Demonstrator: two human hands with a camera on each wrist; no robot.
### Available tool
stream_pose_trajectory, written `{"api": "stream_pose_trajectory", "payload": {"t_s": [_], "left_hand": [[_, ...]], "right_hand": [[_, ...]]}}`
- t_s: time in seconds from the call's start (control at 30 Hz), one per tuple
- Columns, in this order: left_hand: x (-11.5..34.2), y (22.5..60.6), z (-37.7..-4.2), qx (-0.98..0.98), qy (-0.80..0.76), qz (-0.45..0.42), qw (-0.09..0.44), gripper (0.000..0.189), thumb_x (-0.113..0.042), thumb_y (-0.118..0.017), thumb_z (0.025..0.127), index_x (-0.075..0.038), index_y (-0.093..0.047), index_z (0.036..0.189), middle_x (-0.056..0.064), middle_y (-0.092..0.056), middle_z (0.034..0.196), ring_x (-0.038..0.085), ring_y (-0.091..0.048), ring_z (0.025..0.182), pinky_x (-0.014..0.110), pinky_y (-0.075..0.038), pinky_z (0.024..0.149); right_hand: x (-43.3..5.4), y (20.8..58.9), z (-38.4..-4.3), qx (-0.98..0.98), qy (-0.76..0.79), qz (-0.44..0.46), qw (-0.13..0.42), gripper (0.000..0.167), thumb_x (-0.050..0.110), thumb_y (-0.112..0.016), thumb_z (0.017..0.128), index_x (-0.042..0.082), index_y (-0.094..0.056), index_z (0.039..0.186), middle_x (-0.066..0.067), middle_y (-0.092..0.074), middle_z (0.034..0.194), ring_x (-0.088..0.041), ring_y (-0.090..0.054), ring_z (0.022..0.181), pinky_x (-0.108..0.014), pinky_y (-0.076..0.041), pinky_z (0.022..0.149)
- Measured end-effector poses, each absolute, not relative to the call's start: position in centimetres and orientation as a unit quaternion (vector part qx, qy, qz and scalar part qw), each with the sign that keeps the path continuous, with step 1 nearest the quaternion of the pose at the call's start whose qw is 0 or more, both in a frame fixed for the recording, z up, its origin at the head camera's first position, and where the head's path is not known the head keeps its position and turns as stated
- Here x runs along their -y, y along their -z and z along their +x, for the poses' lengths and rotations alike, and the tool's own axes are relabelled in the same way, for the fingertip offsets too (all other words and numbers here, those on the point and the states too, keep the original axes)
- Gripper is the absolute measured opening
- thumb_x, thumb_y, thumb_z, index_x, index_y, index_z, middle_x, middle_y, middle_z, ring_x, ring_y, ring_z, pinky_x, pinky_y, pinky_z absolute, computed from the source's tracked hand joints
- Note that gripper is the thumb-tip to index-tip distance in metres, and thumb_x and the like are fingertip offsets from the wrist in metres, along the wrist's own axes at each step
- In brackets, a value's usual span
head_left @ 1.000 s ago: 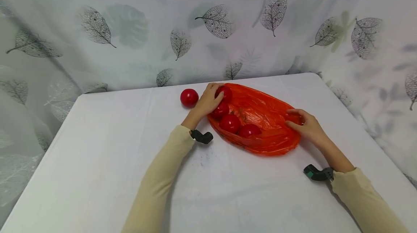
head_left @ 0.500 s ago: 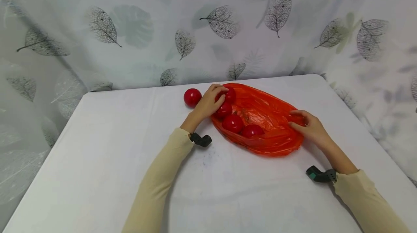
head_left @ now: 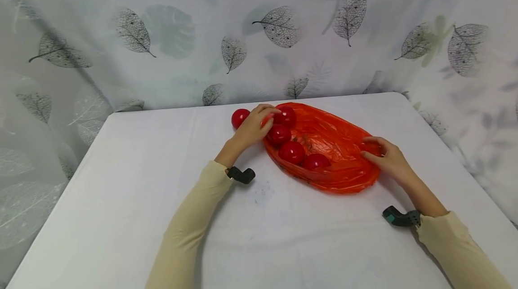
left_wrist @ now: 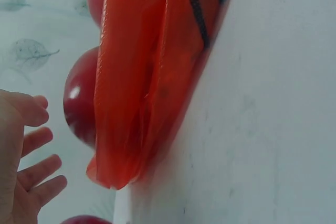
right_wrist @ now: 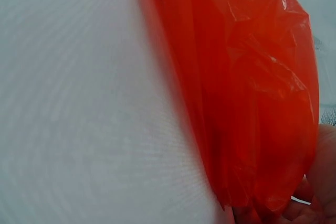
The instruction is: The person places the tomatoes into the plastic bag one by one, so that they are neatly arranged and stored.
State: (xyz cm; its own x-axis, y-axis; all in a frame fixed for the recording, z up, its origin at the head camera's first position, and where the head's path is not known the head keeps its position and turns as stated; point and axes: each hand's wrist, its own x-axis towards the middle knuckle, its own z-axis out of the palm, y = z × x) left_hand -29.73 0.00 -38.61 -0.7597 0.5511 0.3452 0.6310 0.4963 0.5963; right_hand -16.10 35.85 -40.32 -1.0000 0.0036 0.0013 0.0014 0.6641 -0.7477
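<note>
A thin orange-red plastic bag [head_left: 336, 138] lies spread wide at its mouth. Several shiny red balls sit in its left half, among them one ball [head_left: 292, 152] near the front rim. At the bag's left edge is my left hand [head_left: 250, 128], fingers loosely bent and holding nothing. The left wrist view shows its fingers apart from a ball [left_wrist: 80, 97] at the rim. My right hand [head_left: 389, 159] grips the bag's right end between thumb and fingers; the plastic partly hides those fingers in the right wrist view. A loose red ball [head_left: 238, 117] lies behind my left hand, partly covered.
The white-covered table [head_left: 133, 181] reaches out on both sides of the bag. Behind it hangs a leaf-patterned curtain [head_left: 178, 73]. Each wrist wears a dark camera, such as the left wrist camera [head_left: 242, 175].
My left hand has drawn back leftward from the balls at the bag's rim and now covers more of the loose ball. The right hand keeps its place on the bag. The head view shifts slightly.
</note>
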Motion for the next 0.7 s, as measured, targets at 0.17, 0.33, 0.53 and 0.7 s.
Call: {"api": "stream_pose_trajectory", "payload": {"t_s": [0.17,0.33,0.53,0.7], "left_hand": [[0.9,38.8,-29.9,0.870,0.356,-0.337,0.055,0.032,-0.012,-0.057,0.097,-0.008,-0.061,0.128,0.011,-0.050,0.135,0.023,-0.045,0.128,0.035,-0.047,0.104],[1.5,38.8,-29.8,0.880,0.335,-0.329,0.075,0.033,-0.012,-0.060,0.095,-0.008,-0.062,0.128,0.011,-0.051,0.136,0.025,-0.045,0.129,0.039,-0.045,0.105],[1.9,38.9,-29.6,0.893,0.312,-0.285,0.157,0.029,-0.011,-0.057,0.094,-0.011,-0.066,0.122,0.011,-0.056,0.133,0.027,-0.051,0.122,0.045,-0.040,0.108],[2.4,39.3,-29.8,0.898,0.307,-0.258,0.183,0.029,-0.011,-0.059,0.092,-0.011,-0.067,0.120,0.010,-0.057,0.132,0.028,-0.051,0.121,0.049,-0.037,0.108]], "right_hand": [[-35.8,40.3,-16.1,0.911,-0.411,0.003,0.004,0.049,0.019,-0.056,0.099,-0.008,-0.043,0.137,-0.033,-0.047,0.131,-0.035,-0.048,0.105,-0.004,-0.044,0.068],[-35.9,40.4,-16.1,0.911,-0.413,0.003,0.000,0.050,0.020,-0.056,0.099,-0.008,-0.042,0.137,-0.033,-0.046,0.132,-0.037,-0.048,0.107,-0.003,-0.043,0.069],[-36.0,40.4,-16.1,0.913,-0.408,0.001,-0.001,0.050,0.020,-0.056,0.099,-0.008,-0.042,0.138,-0.034,-0.046,0.132,-0.038,-0.047,0.107,-0.003,-0.043,0.068],[-36.0,40.4,-16.2,0.912,-0.410,0.005,0.001,0.050,0.020,-0.056,0.099,-0.008,-0.042,0.138,-0.033,-0.047,0.131,-0.036,-0.047,0.106,-0.003,-0.043,0.068]]}}
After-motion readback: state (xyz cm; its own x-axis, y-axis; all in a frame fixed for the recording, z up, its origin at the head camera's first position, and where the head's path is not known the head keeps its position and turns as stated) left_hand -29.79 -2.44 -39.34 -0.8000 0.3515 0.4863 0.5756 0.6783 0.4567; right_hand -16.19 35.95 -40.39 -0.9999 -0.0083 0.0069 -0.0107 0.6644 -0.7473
